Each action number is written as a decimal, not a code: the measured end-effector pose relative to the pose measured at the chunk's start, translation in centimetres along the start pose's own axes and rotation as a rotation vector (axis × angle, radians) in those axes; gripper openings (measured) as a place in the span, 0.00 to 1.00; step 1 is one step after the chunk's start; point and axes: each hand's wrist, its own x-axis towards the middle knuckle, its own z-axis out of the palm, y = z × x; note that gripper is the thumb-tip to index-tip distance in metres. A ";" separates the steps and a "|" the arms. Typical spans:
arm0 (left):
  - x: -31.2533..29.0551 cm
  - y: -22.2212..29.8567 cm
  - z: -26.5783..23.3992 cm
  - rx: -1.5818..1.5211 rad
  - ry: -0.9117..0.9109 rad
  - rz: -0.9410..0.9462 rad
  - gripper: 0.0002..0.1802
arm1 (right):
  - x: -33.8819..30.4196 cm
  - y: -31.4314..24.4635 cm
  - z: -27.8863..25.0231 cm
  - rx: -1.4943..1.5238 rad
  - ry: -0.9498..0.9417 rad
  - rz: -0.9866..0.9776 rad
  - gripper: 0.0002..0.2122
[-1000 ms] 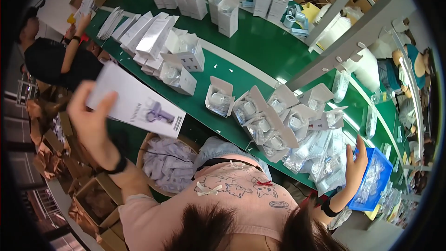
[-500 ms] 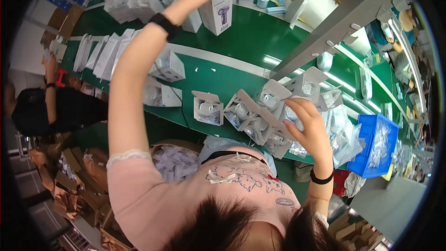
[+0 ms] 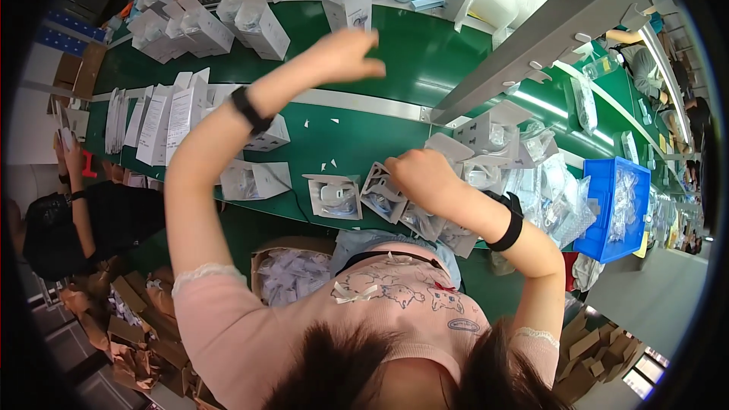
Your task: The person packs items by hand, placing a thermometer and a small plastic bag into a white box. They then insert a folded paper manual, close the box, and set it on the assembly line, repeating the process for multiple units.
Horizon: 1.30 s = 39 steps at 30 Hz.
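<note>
My left hand (image 3: 340, 57) is over the far part of the green table, slightly blurred, thumb and fingers apart with nothing in them. Just beyond it stands a tall white box (image 3: 357, 4) with its flap up. My right hand (image 3: 425, 176) is closed at the upper edge of an open white box (image 3: 383, 196) in the near row; its fingertips are partly hidden. Left of that lies another open white box (image 3: 334, 196) with a white device and clear wrapping inside. Several more open boxes (image 3: 421, 220) sit under and beside my right forearm.
Several filled white boxes (image 3: 258, 26) stand at the back left, with a row of flat cartons (image 3: 167, 118) nearer. A grey metal post (image 3: 531, 38) slants over the table. Right are bagged parts (image 3: 543, 190) and a blue bin (image 3: 600, 239). Another person (image 3: 83, 220) works at left.
My left hand has come down and nearer, away from the top of the tall white box. My right hand has moved left and its fingers have closed at a box edge.
</note>
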 end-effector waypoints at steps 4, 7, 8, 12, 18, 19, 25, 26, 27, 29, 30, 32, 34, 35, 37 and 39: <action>-11.8 2.6 1.5 -0.234 -0.366 0.346 0.31 | 2.0 -0.9 0.0 0.004 0.035 -0.133 0.02; -14.4 3.6 3.2 -0.206 -0.549 -0.005 0.25 | 3.4 -1.5 -0.3 -0.053 0.116 -0.218 0.01; -14.4 3.3 3.7 -0.206 -0.547 -0.005 0.25 | 3.7 -1.4 -0.3 -0.055 0.115 -0.220 0.01; -13.9 2.6 4.4 -0.186 -0.203 0.038 0.18 | 4.9 -0.8 0.6 -0.067 0.263 -0.237 0.02; -12.3 3.7 5.0 -0.108 0.012 0.056 0.08 | 4.5 -0.5 0.7 -0.038 0.221 -0.101 0.06; -12.1 3.6 5.0 -0.076 0.009 0.097 0.07 | 4.3 -0.6 0.6 -0.057 0.199 -0.081 0.08; -10.5 2.8 4.3 -0.057 0.020 0.134 0.07 | -1.2 -0.7 -4.1 -0.018 0.377 -0.067 0.14; -9.8 2.4 3.9 -0.032 0.029 0.147 0.07 | -2.3 -0.5 -5.2 0.061 0.378 -0.074 0.16; -8.9 2.0 3.4 -0.008 0.038 0.164 0.07 | -3.4 -0.2 -6.2 0.058 0.379 -0.066 0.16; -6.9 0.9 1.6 0.127 0.069 0.080 0.07 | -5.5 0.2 -7.5 0.187 0.414 -0.015 0.16; -5.5 0.2 0.8 0.149 0.110 0.076 0.07 | -6.8 0.3 -8.0 0.183 0.415 -0.002 0.16; -2.5 -2.2 -0.5 0.170 0.157 0.051 0.08 | -8.6 0.8 -8.5 0.258 0.434 0.113 0.16; 0.9 -4.4 -1.1 0.171 0.177 0.015 0.08 | -9.9 1.4 -8.5 0.289 0.447 0.190 0.17; 3.0 -5.4 -1.0 0.176 0.191 0.001 0.08 | -10.5 1.9 -8.3 0.288 0.452 0.235 0.16; 5.8 -7.8 -1.5 0.176 0.199 -0.026 0.08 | -11.3 2.7 -7.6 0.299 0.458 0.298 0.16; 7.4 -11.0 -1.6 0.178 0.203 -0.058 0.08 | -11.4 3.4 -6.9 0.302 0.477 0.314 0.15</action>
